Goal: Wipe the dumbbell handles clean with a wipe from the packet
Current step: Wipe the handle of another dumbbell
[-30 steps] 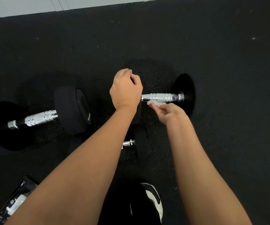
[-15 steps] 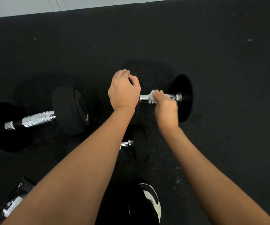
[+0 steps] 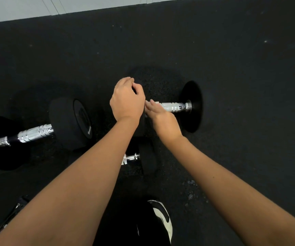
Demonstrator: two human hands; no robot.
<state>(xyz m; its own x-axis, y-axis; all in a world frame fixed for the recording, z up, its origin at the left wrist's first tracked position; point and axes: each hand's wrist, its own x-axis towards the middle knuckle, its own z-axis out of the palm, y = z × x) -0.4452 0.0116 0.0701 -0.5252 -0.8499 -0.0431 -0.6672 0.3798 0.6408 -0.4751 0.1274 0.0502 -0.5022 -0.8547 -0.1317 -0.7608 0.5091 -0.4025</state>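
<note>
Right hand seemingly around handle

Chrome ringed handle, black weights, black speckled floor.

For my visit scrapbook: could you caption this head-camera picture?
Right hand rubs a white wipe along a dumbbell's chrome handle while the left hand steadies its weight.
</note>
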